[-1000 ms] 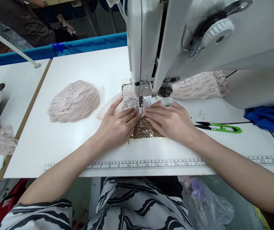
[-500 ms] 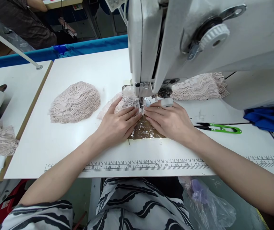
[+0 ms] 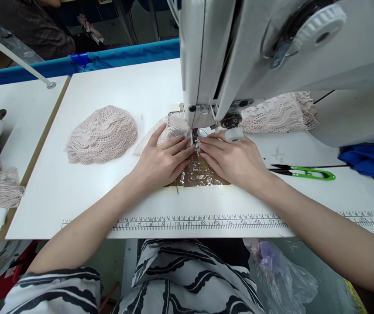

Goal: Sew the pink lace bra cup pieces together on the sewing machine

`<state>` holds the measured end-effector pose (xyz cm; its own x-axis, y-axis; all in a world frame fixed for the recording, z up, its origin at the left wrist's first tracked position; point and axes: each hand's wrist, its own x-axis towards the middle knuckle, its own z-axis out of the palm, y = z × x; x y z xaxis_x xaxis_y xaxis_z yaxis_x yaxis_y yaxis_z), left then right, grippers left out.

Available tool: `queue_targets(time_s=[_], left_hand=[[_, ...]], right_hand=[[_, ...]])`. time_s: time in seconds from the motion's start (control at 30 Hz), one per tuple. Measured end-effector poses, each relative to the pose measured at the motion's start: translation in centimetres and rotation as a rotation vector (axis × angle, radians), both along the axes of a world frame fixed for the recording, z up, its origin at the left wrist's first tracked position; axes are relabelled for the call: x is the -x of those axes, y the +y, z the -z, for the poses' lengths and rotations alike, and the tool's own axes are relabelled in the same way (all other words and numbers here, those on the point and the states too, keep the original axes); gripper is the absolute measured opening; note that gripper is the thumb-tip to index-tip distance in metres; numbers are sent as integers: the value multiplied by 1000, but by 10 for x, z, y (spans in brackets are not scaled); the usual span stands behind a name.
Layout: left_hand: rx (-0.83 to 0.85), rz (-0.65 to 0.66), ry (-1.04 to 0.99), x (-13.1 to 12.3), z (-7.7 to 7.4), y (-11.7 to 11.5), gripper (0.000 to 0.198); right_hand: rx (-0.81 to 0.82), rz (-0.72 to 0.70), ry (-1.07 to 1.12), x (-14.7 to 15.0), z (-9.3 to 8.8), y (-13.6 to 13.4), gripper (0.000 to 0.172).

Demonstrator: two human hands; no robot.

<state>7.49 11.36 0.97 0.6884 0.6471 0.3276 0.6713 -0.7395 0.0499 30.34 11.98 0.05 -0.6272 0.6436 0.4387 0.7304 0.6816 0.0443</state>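
Observation:
A piece of pale pink lace (image 3: 176,127) lies under the presser foot (image 3: 194,134) of the white sewing machine (image 3: 203,65). My left hand (image 3: 163,159) rests flat on the lace to the left of the foot, fingers stretched out and pressing down. On the other side my right hand (image 3: 234,157) lies with extended fingers, the tips close to the foot at the fabric's edge. Between the hands shows a brown plate covered in clear tape (image 3: 203,174). The lace edge under the fingertips is partly hidden.
Stacked lace pieces (image 3: 103,135) lie to the left, and more lace (image 3: 280,114) sits behind the machine head. Green thread snips (image 3: 307,172) and blue cloth (image 3: 368,163) are at the right. A printed ruler (image 3: 200,222) runs along the table's front. Another person (image 3: 47,32) sits beyond the blue barrier.
The camera view has shifted slightly. Both hands stay beside the presser foot, with the lace under the left fingers little changed.

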Motion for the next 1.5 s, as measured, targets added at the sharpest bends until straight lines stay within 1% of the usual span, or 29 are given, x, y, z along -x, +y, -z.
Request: queue_targets(time_s=[0.1,0.3,0.53,0.7,0.8,0.87,0.93,1.03,1.1,1.17,1.23,1.27,1.3,1.37,1.4,1.43,1.5], left_hand=[[5,-9,-10,0,2,2,33],[60,-20,-47,-1,2,6,32],[45,-18,-36,-1,4,5,33],[26,-11,-52,2,2,7,31],[-10,-48,-75,5,1,10,29],[-28,-97,-70,7,0,11,31],[-41,-129,-38,9,-1,11,32],[-120,-141,16,12,-4,8,27],[-202,-129,21,14,-6,5,30],[-246,-104,-2,15,-9,4,31],[-220,-55,-30,14,-10,4,24],[-192,-25,-40,14,-9,4,21],[-160,9,-43,13,-9,5,21],[-107,74,-35,11,-6,6,28],[-91,90,-26,10,-5,7,30],[-82,98,-18,10,-4,7,31],[-82,99,-18,9,-2,8,31]], right_hand=[[7,8,-10,1,0,0,28],[84,32,-30,2,-3,1,32],[95,35,-44,2,-2,1,35],[54,40,-37,1,-1,1,32],[18,37,-16,1,-2,1,29],[14,22,24,3,-3,-2,27],[45,-24,68,7,-4,-6,28],[109,-124,76,13,-5,-10,36],[99,-145,57,14,-6,-11,38],[1,-116,62,11,-9,-12,29],[-113,-101,82,9,-12,-13,20],[-140,-134,89,8,-14,-14,19],[-132,-183,90,8,-16,-15,18],[-56,-274,73,8,-17,-18,19],[-27,-287,60,8,-17,-20,21],[-19,-270,49,8,-18,-21,23],[-25,-194,34,8,-17,-23,21]])
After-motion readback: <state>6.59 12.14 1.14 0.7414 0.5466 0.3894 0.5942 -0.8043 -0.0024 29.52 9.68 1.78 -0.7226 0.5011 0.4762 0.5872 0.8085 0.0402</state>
